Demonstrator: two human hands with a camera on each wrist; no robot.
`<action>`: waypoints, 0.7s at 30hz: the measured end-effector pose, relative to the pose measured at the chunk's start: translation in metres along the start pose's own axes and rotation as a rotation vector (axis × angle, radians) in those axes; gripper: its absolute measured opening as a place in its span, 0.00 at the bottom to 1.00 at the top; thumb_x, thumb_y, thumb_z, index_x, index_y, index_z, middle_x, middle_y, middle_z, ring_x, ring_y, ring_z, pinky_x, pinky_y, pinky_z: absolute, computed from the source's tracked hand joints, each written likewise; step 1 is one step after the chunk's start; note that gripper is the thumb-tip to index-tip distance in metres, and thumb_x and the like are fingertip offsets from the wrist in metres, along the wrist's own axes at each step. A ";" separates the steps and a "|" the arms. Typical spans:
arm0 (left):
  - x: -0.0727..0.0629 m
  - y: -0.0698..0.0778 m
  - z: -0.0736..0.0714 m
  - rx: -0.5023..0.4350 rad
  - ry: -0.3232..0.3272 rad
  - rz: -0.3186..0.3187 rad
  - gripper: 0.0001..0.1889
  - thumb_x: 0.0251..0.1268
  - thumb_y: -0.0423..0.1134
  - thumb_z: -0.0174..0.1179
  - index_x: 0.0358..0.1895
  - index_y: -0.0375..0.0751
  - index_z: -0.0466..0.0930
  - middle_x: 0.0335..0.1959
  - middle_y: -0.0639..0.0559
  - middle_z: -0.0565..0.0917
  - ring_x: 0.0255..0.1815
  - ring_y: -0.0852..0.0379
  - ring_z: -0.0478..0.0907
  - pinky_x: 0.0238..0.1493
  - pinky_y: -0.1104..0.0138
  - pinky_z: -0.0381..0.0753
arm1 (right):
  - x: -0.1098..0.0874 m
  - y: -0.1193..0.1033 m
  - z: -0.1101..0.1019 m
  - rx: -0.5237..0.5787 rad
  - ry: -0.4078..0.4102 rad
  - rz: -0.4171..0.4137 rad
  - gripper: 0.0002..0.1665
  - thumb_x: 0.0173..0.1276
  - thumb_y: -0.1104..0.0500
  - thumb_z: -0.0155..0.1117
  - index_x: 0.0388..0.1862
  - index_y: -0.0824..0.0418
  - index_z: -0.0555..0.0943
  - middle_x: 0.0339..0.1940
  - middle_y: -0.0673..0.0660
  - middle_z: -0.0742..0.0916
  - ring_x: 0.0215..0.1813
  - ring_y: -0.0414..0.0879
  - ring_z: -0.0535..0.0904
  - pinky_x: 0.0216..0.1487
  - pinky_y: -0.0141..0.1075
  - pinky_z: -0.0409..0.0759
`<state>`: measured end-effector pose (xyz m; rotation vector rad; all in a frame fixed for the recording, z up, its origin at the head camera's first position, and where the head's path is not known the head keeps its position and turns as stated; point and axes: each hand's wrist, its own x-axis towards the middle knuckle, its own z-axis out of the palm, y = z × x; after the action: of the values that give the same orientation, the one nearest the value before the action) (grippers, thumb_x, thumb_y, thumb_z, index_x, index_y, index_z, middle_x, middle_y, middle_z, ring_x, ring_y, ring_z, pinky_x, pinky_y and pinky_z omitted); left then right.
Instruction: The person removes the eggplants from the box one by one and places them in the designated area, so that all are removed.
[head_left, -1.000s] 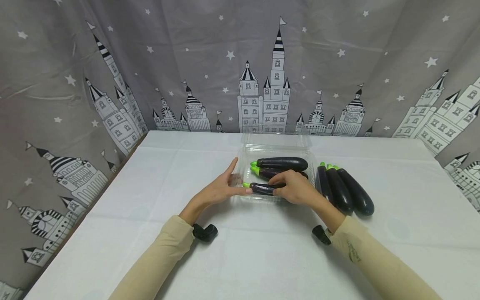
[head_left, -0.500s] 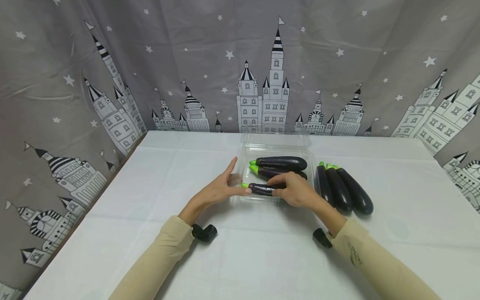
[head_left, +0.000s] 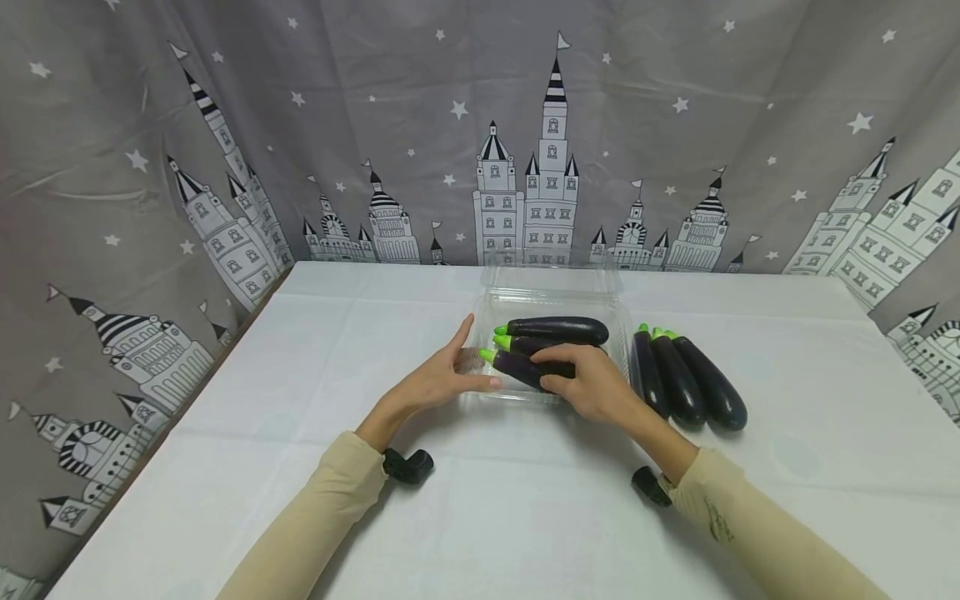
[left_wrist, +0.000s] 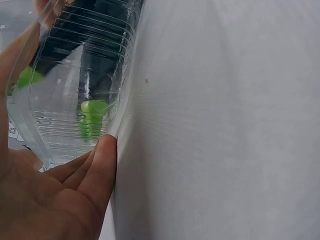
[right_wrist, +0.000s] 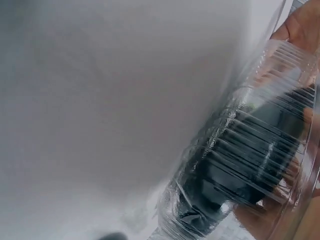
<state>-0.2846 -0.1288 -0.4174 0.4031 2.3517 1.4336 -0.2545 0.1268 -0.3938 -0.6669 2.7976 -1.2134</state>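
A clear plastic clamshell box [head_left: 621, 321] stands on the table with its lid [head_left: 551, 279] raised at the back. My right hand [head_left: 592, 379] reaches into it and holds a dark eggplant [head_left: 516, 367] between thumb and fingers, its green stem angled back to the left. Behind that one lie a second eggplant [head_left: 558, 327] and a third [head_left: 525, 342], partly covered by my hand. My left hand [head_left: 429, 388] braces the box's front left corner, thumb along the front and fingers straight against the side. Through the wall, the right wrist view shows a dark eggplant body [right_wrist: 240, 155].
Right of the box, three more eggplants [head_left: 682, 379] lie side by side on the white tablecloth [head_left: 525, 517], stems toward the back. A grey curtain [head_left: 412, 100] printed with castles and stars hangs behind the table and along its left side.
The front eggplant's stem end has swung up and back in my right hand. The two eggplants behind it have shifted slightly left. My left hand has stayed at the box.
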 end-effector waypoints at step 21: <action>0.000 -0.001 0.000 -0.020 -0.001 0.015 0.61 0.57 0.49 0.71 0.80 0.56 0.29 0.74 0.33 0.58 0.75 0.40 0.55 0.71 0.44 0.53 | 0.000 0.005 -0.005 0.127 0.126 -0.097 0.25 0.65 0.66 0.68 0.62 0.60 0.81 0.58 0.60 0.83 0.59 0.55 0.76 0.59 0.52 0.73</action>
<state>-0.2849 -0.1288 -0.4184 0.4169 2.3359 1.4625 -0.2570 0.1338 -0.3935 -0.7496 2.7849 -1.4861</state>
